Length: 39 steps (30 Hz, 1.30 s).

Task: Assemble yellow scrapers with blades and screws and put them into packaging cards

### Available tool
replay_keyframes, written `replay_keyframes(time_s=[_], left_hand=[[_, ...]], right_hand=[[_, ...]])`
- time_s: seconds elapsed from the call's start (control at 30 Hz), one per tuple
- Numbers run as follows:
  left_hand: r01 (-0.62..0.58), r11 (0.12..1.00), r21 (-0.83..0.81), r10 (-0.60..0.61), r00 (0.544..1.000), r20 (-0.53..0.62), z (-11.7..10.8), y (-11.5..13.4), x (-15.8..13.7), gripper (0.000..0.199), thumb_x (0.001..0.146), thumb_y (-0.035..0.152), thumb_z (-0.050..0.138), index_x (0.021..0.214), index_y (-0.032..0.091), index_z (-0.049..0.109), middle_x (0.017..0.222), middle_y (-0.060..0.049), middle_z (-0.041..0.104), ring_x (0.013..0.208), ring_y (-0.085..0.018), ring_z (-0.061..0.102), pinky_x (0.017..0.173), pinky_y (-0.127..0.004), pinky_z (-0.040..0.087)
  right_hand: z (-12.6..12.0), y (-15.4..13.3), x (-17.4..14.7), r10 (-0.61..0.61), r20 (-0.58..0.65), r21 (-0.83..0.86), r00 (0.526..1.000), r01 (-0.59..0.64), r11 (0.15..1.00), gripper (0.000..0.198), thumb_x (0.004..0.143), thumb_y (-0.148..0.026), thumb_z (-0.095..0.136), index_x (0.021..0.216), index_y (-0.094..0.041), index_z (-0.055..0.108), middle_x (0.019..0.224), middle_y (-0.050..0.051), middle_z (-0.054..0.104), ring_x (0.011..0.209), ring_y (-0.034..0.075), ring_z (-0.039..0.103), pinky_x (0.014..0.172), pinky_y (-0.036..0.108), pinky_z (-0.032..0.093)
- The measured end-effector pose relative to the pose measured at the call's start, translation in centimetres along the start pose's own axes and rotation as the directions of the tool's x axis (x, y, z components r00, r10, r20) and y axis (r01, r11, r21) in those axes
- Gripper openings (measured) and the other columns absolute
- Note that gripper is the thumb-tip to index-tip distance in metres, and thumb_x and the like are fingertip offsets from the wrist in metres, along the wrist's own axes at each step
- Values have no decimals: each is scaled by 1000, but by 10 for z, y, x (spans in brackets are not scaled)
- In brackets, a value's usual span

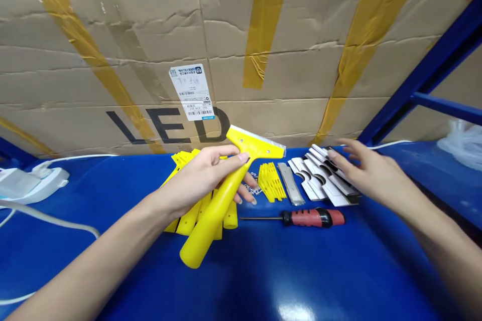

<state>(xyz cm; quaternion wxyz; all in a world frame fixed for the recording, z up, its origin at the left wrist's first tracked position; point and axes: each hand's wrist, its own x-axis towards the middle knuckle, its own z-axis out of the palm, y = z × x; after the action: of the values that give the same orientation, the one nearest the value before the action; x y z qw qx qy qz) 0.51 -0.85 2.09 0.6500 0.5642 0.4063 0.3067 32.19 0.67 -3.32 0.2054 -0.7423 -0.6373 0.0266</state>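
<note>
My left hand (214,175) is wrapped around the neck of a yellow scraper (222,195), which tilts with its wide head and thin blade edge up and to the right. My right hand (369,170) is at the right end of a pile of white and black folded card sleeves (320,173), fingers apart; whether the fingertips touch the pile I cannot tell. Several yellow scraper handles (188,218) lie partly hidden behind my left hand. Small yellow plates (270,183), a stack of grey blades (290,183) and small screws (255,176) lie between the hands.
A red and black screwdriver (312,217) lies on the blue tabletop (263,271) in front of the parts. Behind stands a large taped cardboard box (226,25). A white power strip (41,183) with cables is at left, a blue metal frame (425,70) and clear plastic (463,143) at right.
</note>
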Motion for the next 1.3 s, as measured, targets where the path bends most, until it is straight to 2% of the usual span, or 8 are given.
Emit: replay_keyframes(time_s=[0.27,0.43,0.63,0.7,0.8,1.0,1.1,1.3], left_hand=[[22,999,29,-23,999,31,5,-5,1,25,94,43,62,89,18,62,90,-10,76,66,-16,72,59,-23,56],[33,998,49,-33,999,-1,12,-1,-2,29,95,41,61,84,16,71,87,-11,76,71,-16,71,63,-21,56],[82,996,-36,-86,990,-109,3,1,-4,37,90,47,67,91,13,80,95,-13,75,69,-13,64,55,-17,51],[28,992,-123,-46,988,-150,-1,1,-4,34,88,45,71,94,13,80,99,-12,75,60,-8,56,47,-14,45],[-68,968,-240,26,984,-174,-4,0,-5,32,86,40,75,92,9,77,85,-10,73,46,0,33,36,-9,28],[-334,852,-403,149,893,-425,-6,-10,-8,13,87,20,73,88,9,66,101,-17,74,52,0,41,48,-9,41],[-424,816,-394,198,844,-498,-11,-14,-8,12,88,16,71,93,9,63,104,-19,73,55,-1,44,50,-10,44],[-479,786,-392,231,815,-532,-12,-16,-8,16,86,14,73,94,10,60,102,-18,72,57,-3,47,49,-10,43]], right_hand=[[8,14,-12,37,22,116,999,-40,992,46,91,-50,55,128,-25,67,102,10,80,100,36,74,81,46,54],[-4,8,-16,75,-155,180,985,-46,983,36,93,-40,54,112,-18,75,101,12,80,91,32,74,80,38,51],[-8,-10,-28,67,-573,332,817,156,930,32,89,-41,66,108,-16,74,80,9,75,66,21,66,59,30,43],[-10,-23,-26,144,-461,565,876,165,808,28,83,-43,74,96,-18,73,80,7,74,69,20,65,59,29,43],[-11,-46,-19,117,-55,873,992,-9,488,32,65,-39,89,85,-21,73,77,4,73,66,17,64,57,27,47],[6,-78,-24,-113,333,941,936,-323,96,28,77,-48,81,78,-22,71,76,1,70,68,13,63,64,24,52],[18,-78,-36,-150,343,939,927,-336,66,25,81,-47,77,81,-23,72,79,1,69,71,14,63,64,23,52],[30,-75,-53,-194,221,948,956,-163,274,29,83,-50,74,76,-22,69,75,0,63,65,13,57,53,22,47]])
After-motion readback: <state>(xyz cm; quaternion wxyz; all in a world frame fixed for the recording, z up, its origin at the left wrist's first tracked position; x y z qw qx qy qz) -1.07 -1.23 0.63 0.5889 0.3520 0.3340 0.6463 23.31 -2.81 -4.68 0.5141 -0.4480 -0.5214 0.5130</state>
